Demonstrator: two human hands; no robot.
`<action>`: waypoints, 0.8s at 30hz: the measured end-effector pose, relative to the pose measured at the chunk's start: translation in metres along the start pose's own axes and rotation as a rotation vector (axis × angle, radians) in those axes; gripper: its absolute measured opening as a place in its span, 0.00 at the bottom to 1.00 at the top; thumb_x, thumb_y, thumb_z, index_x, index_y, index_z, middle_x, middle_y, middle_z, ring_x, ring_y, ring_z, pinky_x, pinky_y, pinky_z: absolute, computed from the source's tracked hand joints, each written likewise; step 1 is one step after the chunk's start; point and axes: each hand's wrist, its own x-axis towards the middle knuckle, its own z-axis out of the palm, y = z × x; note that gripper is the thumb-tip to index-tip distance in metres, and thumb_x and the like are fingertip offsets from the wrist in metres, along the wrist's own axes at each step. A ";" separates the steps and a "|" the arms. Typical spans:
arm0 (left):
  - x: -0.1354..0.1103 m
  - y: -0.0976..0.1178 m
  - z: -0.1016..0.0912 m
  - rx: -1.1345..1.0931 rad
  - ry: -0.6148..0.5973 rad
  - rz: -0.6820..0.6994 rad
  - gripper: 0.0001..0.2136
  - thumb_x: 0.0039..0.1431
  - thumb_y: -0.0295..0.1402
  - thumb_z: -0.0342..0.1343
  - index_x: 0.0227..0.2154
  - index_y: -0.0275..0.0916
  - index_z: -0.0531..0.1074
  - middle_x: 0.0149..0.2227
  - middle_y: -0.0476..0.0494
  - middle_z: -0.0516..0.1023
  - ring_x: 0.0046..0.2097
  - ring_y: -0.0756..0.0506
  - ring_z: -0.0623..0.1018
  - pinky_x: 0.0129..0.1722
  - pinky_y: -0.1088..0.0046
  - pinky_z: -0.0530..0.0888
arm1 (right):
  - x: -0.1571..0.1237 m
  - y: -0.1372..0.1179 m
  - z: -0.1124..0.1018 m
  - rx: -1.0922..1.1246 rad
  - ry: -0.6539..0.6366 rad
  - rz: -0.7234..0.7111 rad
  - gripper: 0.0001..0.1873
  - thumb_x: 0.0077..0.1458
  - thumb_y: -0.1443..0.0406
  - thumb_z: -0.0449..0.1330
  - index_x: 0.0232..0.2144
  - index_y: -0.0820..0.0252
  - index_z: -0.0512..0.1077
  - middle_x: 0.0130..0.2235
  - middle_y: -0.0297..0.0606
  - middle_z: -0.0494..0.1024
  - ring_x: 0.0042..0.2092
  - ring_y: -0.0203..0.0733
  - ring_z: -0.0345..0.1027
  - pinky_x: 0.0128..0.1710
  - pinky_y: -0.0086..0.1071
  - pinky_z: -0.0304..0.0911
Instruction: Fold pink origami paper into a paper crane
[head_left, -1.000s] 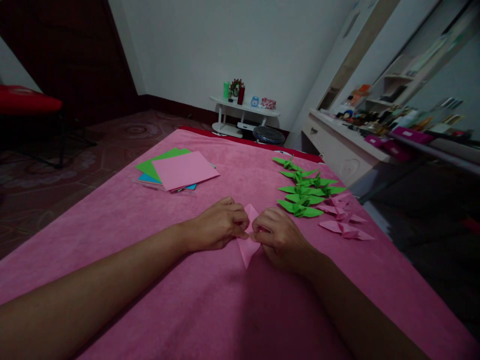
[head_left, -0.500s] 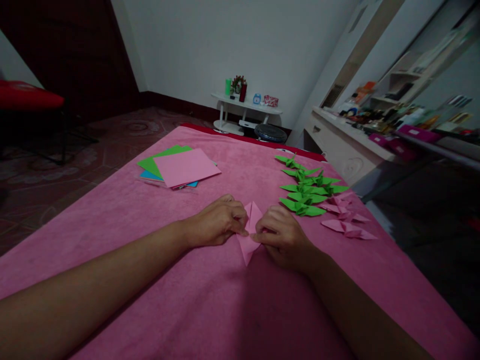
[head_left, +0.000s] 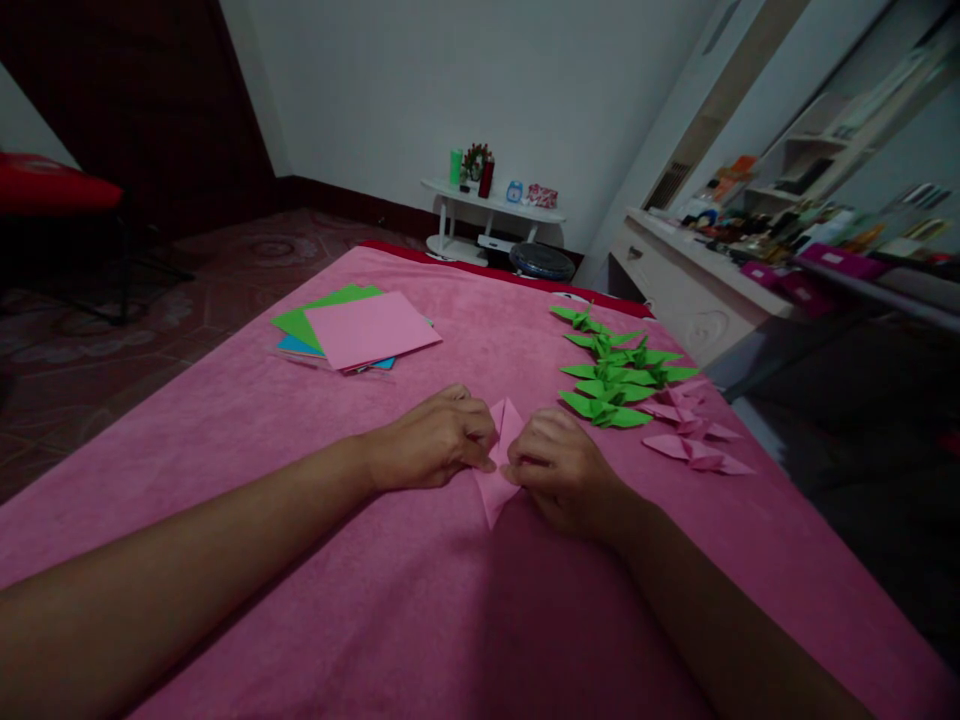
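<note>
A pink origami paper (head_left: 496, 497), folded to a narrow diamond, lies on the pink cloth between my hands. My left hand (head_left: 442, 440) has its fingers curled and pressed on the paper's left side. Gripping the right side is my right hand (head_left: 562, 465), with thumb and fingers closed on the edge. The fingers cover the diamond's middle; its upper and lower points show. To the right stand several green paper cranes (head_left: 607, 380) in a cluster, with pink paper cranes (head_left: 697, 453) beside them. A stack of square paper sheets (head_left: 375, 330), pink on top, lies at the left.
The pink cloth (head_left: 315, 590) covers the broad surface under my hands. Beyond its far edge is a small white table (head_left: 491, 205) bearing a cup, a plant and a clock. A cluttered white dresser (head_left: 690, 285) stands at the right, a red chair (head_left: 56, 185) at the left.
Both hands keep their hold on the pink paper, with only a very slight shift of the fingers. The view has tilted a little; the cranes and stack stay put.
</note>
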 end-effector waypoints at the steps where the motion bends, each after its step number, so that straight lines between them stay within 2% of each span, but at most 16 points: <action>1: 0.000 0.001 -0.001 0.015 -0.011 0.010 0.09 0.56 0.27 0.51 0.33 0.44 0.76 0.34 0.47 0.75 0.41 0.47 0.70 0.42 0.65 0.58 | 0.001 -0.001 -0.001 -0.008 -0.016 -0.002 0.10 0.52 0.72 0.51 0.30 0.58 0.71 0.29 0.37 0.69 0.36 0.41 0.58 0.40 0.39 0.51; 8: 0.001 0.013 -0.010 0.069 -0.058 0.038 0.08 0.50 0.30 0.51 0.29 0.40 0.75 0.34 0.42 0.73 0.42 0.42 0.68 0.43 0.61 0.59 | 0.008 -0.011 -0.008 -0.074 -0.063 0.006 0.07 0.47 0.71 0.53 0.27 0.59 0.70 0.29 0.37 0.68 0.37 0.42 0.56 0.43 0.43 0.50; 11: 0.004 0.018 -0.010 0.053 -0.052 0.001 0.08 0.52 0.32 0.50 0.26 0.39 0.74 0.33 0.42 0.73 0.41 0.42 0.68 0.44 0.61 0.59 | 0.008 -0.014 -0.009 -0.092 -0.061 0.017 0.06 0.46 0.70 0.53 0.27 0.59 0.70 0.30 0.38 0.68 0.38 0.44 0.55 0.45 0.45 0.49; 15: 0.007 0.024 -0.001 0.008 0.033 -0.122 0.10 0.54 0.32 0.51 0.23 0.37 0.73 0.33 0.42 0.74 0.41 0.44 0.69 0.45 0.61 0.60 | 0.006 -0.017 -0.008 -0.125 -0.035 0.013 0.08 0.45 0.71 0.53 0.28 0.60 0.71 0.31 0.39 0.69 0.39 0.44 0.55 0.47 0.46 0.49; 18: 0.007 0.029 0.008 -0.087 0.142 -0.242 0.05 0.51 0.31 0.55 0.24 0.39 0.75 0.41 0.44 0.73 0.46 0.43 0.68 0.46 0.62 0.62 | 0.002 -0.019 -0.005 -0.128 0.002 0.019 0.10 0.43 0.72 0.52 0.27 0.60 0.71 0.31 0.39 0.69 0.39 0.44 0.55 0.47 0.46 0.49; 20: 0.005 0.034 0.013 -0.128 0.238 -0.317 0.03 0.50 0.32 0.57 0.27 0.41 0.75 0.47 0.44 0.70 0.49 0.42 0.67 0.48 0.62 0.63 | -0.001 -0.020 -0.003 -0.133 0.037 0.032 0.11 0.43 0.73 0.52 0.28 0.60 0.72 0.32 0.38 0.70 0.39 0.44 0.56 0.48 0.47 0.49; 21: 0.004 0.036 0.015 -0.137 0.289 -0.356 0.05 0.48 0.32 0.58 0.30 0.41 0.75 0.49 0.43 0.68 0.51 0.42 0.66 0.49 0.61 0.63 | -0.003 -0.021 -0.002 -0.139 0.056 0.041 0.11 0.43 0.73 0.52 0.28 0.59 0.72 0.32 0.38 0.70 0.39 0.44 0.56 0.49 0.47 0.49; 24: 0.002 0.041 0.020 -0.174 0.395 -0.500 0.25 0.43 0.31 0.62 0.48 0.43 0.67 0.53 0.39 0.64 0.53 0.41 0.65 0.49 0.60 0.65 | -0.006 -0.023 0.001 -0.150 0.090 0.052 0.11 0.44 0.74 0.52 0.28 0.59 0.72 0.32 0.38 0.71 0.39 0.43 0.57 0.51 0.48 0.48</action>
